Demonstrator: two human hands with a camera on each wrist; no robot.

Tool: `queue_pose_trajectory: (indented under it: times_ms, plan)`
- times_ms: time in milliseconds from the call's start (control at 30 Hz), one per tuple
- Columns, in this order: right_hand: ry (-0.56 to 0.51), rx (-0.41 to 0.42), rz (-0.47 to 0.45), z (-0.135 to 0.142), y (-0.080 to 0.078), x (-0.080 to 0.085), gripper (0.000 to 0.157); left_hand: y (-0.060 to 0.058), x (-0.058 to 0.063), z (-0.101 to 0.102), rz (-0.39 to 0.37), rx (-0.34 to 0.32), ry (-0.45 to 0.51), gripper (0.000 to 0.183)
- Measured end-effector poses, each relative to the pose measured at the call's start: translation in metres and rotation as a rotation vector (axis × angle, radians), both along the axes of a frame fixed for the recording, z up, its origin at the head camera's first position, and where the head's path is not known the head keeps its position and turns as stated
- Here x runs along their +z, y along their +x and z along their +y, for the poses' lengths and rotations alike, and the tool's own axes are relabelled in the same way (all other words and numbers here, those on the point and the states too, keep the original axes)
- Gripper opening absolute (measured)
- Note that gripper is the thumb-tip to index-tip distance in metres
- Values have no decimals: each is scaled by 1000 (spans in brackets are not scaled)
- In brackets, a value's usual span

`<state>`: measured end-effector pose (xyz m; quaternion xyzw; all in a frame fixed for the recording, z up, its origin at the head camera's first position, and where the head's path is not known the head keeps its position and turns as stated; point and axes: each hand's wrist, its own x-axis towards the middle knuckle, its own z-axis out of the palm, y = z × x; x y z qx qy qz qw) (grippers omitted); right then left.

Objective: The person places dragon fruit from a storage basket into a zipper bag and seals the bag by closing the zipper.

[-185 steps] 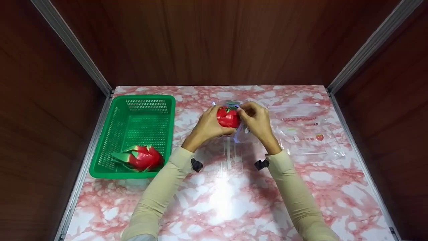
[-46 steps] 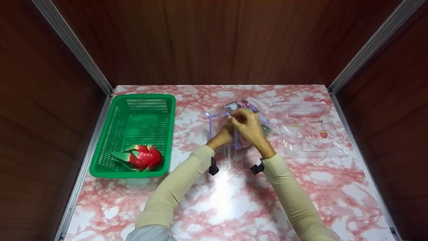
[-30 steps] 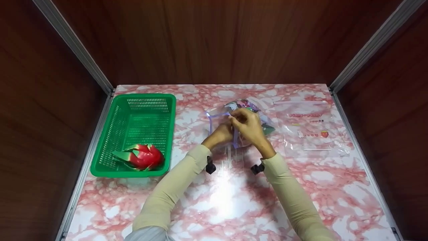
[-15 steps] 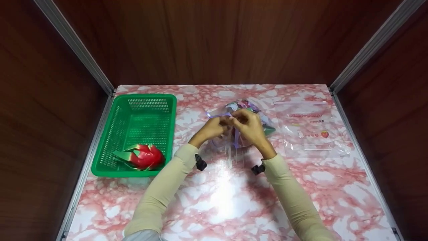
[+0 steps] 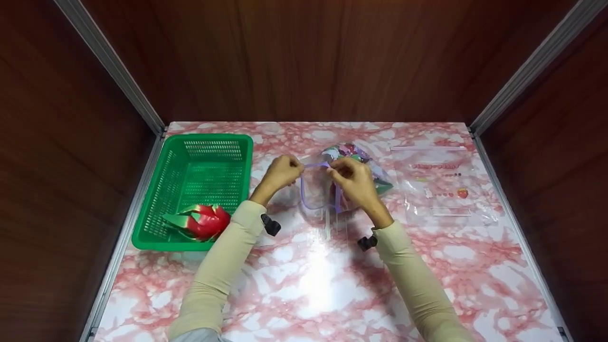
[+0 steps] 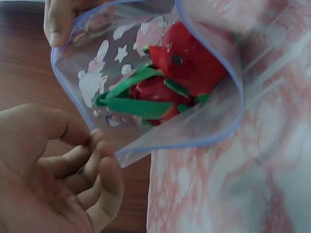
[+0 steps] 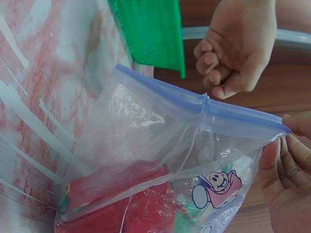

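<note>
Mid-frame, filling seems done: the right hand (image 5: 353,179) pinches the bag (image 5: 351,151), left hand (image 5: 282,172) curls close by, grip unclear; sealing likely wants it taut.

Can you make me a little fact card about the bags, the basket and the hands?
open bag: purple rim, red-and-green fruit inside
right hand: pinches the rim
left hand: close by the rim; can't tell if it's touching
green basket: one dragon fruit inside
flat bag: on the table, strawberry print
</note>
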<state>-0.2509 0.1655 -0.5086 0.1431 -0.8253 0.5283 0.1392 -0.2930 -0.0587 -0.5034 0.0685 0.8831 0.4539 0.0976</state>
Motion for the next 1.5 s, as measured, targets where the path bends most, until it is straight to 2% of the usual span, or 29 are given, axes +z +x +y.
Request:
queue_pose_trajectory:
  times_ms: [67, 167, 367, 500, 733, 1000, 1133, 1300, 1500]
  plan:
    - [4, 4, 5, 1, 0, -1, 11, -2, -1, -3, 53, 51, -25, 21]
    - [12, 16, 12, 3, -1, -2, 10, -5, -4, -5, 90, 76, -40, 26]
    - [62, 28, 28, 5, -1, -5, 14, -7, -14, -4, 38, 50, 22, 38]
    - [103, 38, 23, 6, 1, -6, 17, -7, -18, -1, 4, 56, 65, 35]
    - [153, 88, -37, 8, 8, -9, 27, -10, -21, 3, -21, 76, 133, 31]
    - [234, 121, -35, 13, 16, -16, 40, -10, -21, 3, -4, 63, 167, 24]
    - [305, 122, -9, 18, 20, -21, 45, -10, -21, 2, -4, 59, 197, 27]
    - [389, 115, 82, 24, 29, -29, 53, -12, -25, 1, 14, 46, 265, 33]
    - [474, 140, 154, 29, 38, -40, 75, -15, -29, -2, 31, 64, 329, 30]
